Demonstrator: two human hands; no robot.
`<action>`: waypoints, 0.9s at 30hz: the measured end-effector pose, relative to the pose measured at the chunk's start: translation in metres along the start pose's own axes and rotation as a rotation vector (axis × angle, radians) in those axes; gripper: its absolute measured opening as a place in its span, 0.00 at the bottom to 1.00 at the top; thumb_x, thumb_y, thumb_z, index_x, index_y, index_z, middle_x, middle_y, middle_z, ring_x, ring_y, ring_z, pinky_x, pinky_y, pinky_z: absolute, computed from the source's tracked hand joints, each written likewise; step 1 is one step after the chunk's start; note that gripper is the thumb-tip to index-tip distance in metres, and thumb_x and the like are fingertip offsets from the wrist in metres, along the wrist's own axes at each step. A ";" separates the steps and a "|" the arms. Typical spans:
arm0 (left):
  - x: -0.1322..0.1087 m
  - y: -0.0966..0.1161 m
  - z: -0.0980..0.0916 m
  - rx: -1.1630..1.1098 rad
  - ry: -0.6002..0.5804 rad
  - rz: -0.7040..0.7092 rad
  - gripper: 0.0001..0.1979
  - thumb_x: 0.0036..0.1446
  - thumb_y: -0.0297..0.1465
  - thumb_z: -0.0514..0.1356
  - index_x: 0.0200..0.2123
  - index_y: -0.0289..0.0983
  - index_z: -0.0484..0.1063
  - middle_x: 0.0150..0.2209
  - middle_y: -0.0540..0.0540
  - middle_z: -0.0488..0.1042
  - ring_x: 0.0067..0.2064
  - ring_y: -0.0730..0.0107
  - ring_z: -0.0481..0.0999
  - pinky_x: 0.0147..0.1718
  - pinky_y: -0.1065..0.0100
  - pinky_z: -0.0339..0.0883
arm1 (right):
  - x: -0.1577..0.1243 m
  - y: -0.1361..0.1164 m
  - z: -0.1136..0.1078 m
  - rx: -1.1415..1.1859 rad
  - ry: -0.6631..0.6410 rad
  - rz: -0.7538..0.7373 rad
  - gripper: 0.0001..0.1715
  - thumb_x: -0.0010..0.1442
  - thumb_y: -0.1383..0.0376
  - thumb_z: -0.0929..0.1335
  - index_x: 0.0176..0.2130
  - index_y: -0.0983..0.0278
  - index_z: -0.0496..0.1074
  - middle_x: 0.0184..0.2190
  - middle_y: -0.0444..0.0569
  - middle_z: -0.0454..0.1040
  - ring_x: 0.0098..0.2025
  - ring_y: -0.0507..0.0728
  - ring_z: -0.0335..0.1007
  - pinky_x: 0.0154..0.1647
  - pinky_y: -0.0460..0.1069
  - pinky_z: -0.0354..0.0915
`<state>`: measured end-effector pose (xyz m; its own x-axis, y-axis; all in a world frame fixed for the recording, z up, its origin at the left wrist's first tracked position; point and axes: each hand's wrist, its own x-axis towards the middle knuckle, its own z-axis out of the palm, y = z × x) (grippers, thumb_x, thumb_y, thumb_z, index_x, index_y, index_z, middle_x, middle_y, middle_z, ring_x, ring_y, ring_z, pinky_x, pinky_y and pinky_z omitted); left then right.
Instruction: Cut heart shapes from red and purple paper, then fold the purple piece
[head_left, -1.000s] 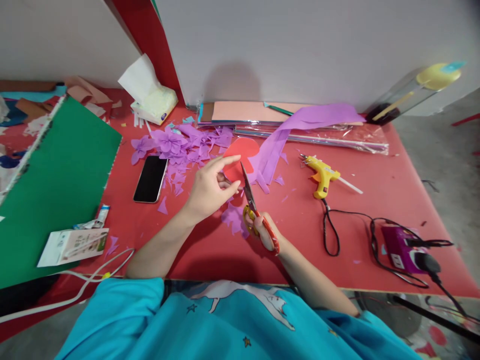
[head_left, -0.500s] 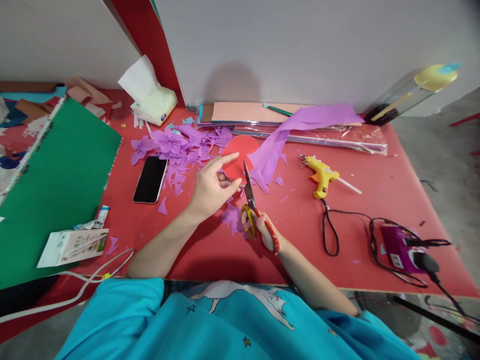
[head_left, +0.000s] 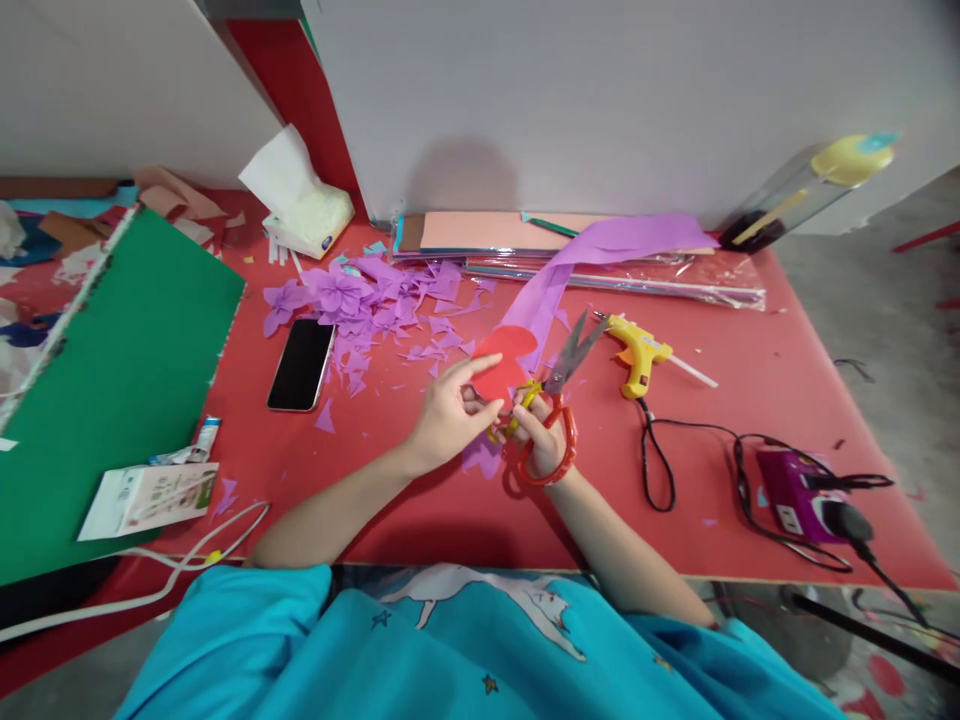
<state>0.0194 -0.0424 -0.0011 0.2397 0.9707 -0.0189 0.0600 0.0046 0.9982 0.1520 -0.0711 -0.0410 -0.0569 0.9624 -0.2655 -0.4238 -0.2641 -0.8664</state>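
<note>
Between thumb and fingers, my left hand (head_left: 457,410) pinches a red paper piece (head_left: 504,362) with a rounded, notched outline. My right hand (head_left: 541,435) has its fingers in the red and yellow handles of a pair of scissors (head_left: 564,372). The blades are spread apart and point up and to the right, away from the red paper. The two hands are close together, with the right fingertips by the paper's lower edge. A purple scrap (head_left: 482,457) lies on the table below them, and a long purple strip (head_left: 541,295) runs behind the red paper.
Purple cut flowers (head_left: 337,290) and scraps lie left of centre, near a phone (head_left: 301,365). A yellow glue gun (head_left: 637,350) lies right, corded towards a purple power block (head_left: 799,500). Behind are wrapped sheets (head_left: 615,280) and a tissue pack (head_left: 311,222). A green board (head_left: 127,380) is at left.
My left hand has moved right and slightly towards me with the red paper. The scissors have swung away from the paper to the right, and their blades are spread wider.
</note>
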 end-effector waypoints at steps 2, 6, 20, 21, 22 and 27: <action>-0.007 -0.010 0.005 -0.009 -0.018 -0.004 0.24 0.48 0.25 0.61 0.51 0.37 0.68 0.55 0.37 0.66 0.29 0.79 0.76 0.28 0.75 0.75 | 0.002 0.000 -0.002 -0.021 0.075 -0.020 0.22 0.45 0.54 0.70 0.31 0.60 0.54 0.23 0.40 0.61 0.22 0.51 0.62 0.21 0.48 0.62; -0.020 -0.027 0.012 0.000 -0.001 0.012 0.24 0.49 0.27 0.61 0.52 0.38 0.67 0.52 0.39 0.66 0.35 0.73 0.77 0.31 0.73 0.76 | 0.007 0.004 -0.005 -0.122 0.193 -0.139 0.23 0.43 0.58 0.71 0.30 0.59 0.52 0.24 0.39 0.57 0.23 0.49 0.57 0.23 0.47 0.61; -0.029 -0.034 -0.009 -0.035 0.104 -0.164 0.36 0.50 0.34 0.63 0.59 0.39 0.49 0.35 0.46 0.77 0.35 0.68 0.79 0.36 0.67 0.74 | 0.004 0.008 -0.015 -0.598 -0.032 -0.274 0.15 0.46 0.65 0.69 0.29 0.60 0.56 0.27 0.41 0.59 0.27 0.51 0.56 0.31 0.48 0.59; -0.026 -0.031 -0.015 -0.011 0.060 -0.213 0.31 0.50 0.35 0.63 0.56 0.37 0.56 0.36 0.44 0.77 0.36 0.67 0.79 0.35 0.67 0.74 | 0.004 0.007 -0.017 -0.681 -0.091 -0.278 0.14 0.48 0.65 0.69 0.29 0.60 0.57 0.25 0.41 0.59 0.26 0.51 0.55 0.30 0.48 0.58; -0.023 -0.028 -0.020 0.029 -0.001 -0.241 0.25 0.49 0.36 0.63 0.50 0.36 0.63 0.37 0.43 0.78 0.37 0.65 0.79 0.35 0.66 0.74 | 0.003 0.005 -0.019 -0.738 -0.146 -0.282 0.12 0.49 0.65 0.68 0.30 0.60 0.58 0.24 0.41 0.61 0.25 0.51 0.54 0.29 0.48 0.58; -0.018 -0.025 -0.035 0.281 -0.149 -0.194 0.13 0.50 0.37 0.62 0.35 0.34 0.75 0.34 0.43 0.79 0.36 0.61 0.78 0.36 0.63 0.73 | 0.000 -0.002 -0.017 -0.841 -0.240 -0.299 0.09 0.51 0.64 0.67 0.31 0.61 0.61 0.22 0.42 0.64 0.23 0.51 0.57 0.28 0.48 0.58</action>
<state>-0.0202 -0.0512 -0.0232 0.3348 0.9124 -0.2352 0.3771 0.0990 0.9209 0.1681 -0.0720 -0.0465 -0.2767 0.9604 0.0318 0.3396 0.1287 -0.9317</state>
